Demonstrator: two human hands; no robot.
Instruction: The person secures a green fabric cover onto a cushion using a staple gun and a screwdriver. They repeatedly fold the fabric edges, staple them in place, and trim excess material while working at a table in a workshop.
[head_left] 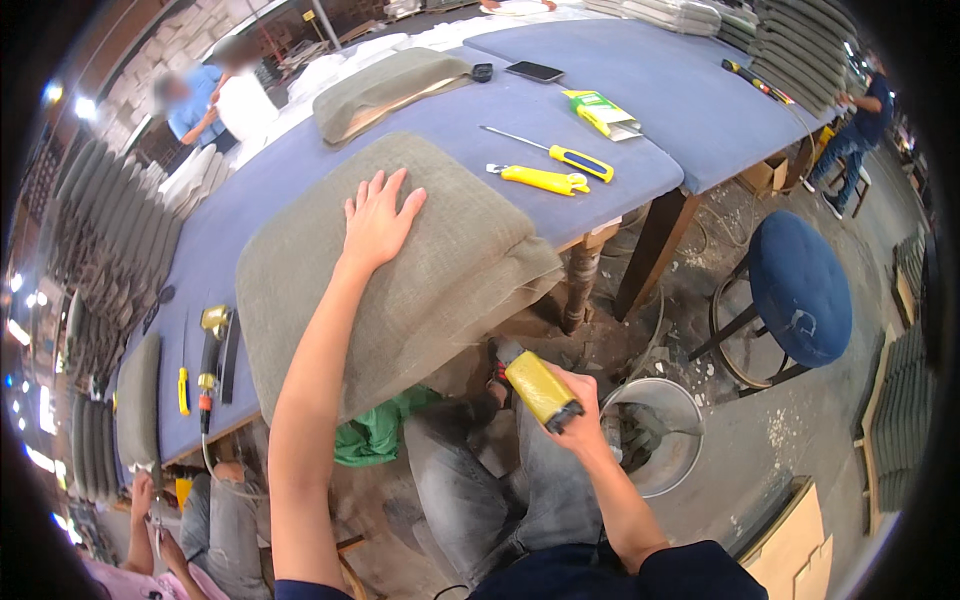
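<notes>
Lying under left grip, olive cushion

L hand palm-dn, fingers spread, L arm fwd — R hand curled tight, R forearm angled in.

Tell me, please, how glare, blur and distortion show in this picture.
Head view: lamps at the far left flare white; head view: the table edges bow and the corners go black; head view: two people's heads at upper left are blurred, while the cushion and left hand look fairly sharp.
</notes>
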